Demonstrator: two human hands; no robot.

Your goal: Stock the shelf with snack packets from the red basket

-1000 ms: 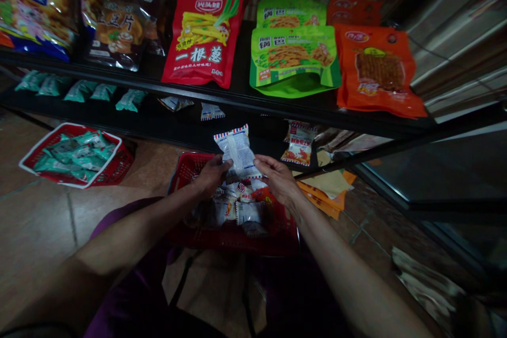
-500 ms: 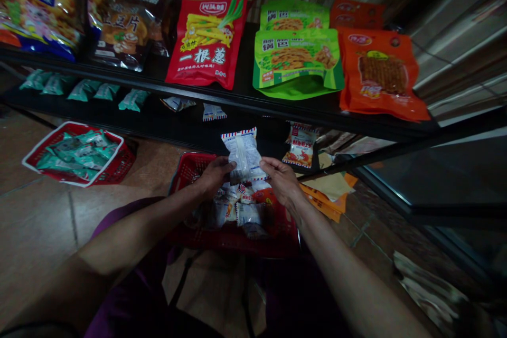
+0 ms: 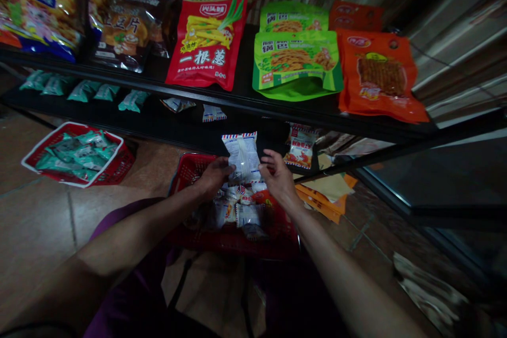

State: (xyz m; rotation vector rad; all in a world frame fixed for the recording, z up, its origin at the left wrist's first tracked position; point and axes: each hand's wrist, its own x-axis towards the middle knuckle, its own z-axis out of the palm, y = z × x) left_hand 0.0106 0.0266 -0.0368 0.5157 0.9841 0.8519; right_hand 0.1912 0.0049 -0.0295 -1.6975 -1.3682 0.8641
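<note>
At centre, a crinkled packet [image 3: 244, 155] of softly shiny plastic film. Beneath it, a red plastic basket [image 3: 233, 245] with perforated walls. Top middle, a glossy plastic pouch [image 3: 208, 37]. Lower left, smooth floor tiles [image 3: 35, 227] with a dull sheen; beside them, matt purple cloth [image 3: 138, 285].

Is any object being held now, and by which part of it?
The left hand holds a white snack packet by the lower part of its left edge. The right hand is at the right edge; whether it grips is unclear.
</note>
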